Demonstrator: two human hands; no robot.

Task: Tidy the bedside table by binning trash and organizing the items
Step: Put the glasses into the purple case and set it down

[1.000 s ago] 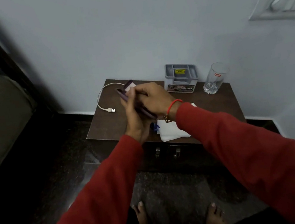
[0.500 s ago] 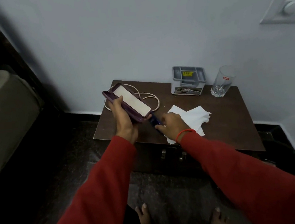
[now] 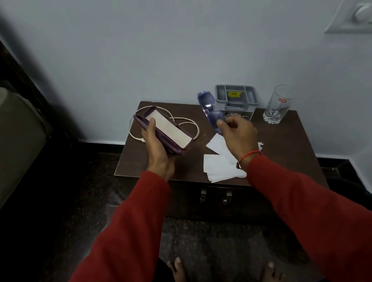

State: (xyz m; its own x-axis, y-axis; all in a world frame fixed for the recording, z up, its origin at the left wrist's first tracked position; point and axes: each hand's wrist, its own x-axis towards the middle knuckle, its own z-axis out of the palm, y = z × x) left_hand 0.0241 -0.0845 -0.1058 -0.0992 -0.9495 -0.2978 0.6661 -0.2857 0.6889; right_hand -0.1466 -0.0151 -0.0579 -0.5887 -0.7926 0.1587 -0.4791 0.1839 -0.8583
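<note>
Since a moment ago, the right hand (image 3: 237,129) has lifted blurred blue glasses (image 3: 209,112) to centre frame, fingers pinching them. Left hand (image 3: 156,144) grips the purple case (image 3: 167,131) above the tabletop (image 3: 286,142); a loose pinch could drop them near the glass (image 3: 277,103).

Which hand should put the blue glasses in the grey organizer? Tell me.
Right. The right hand already pinches the blue glasses beside the grey organizer; the left hand holds the purple case.
</note>
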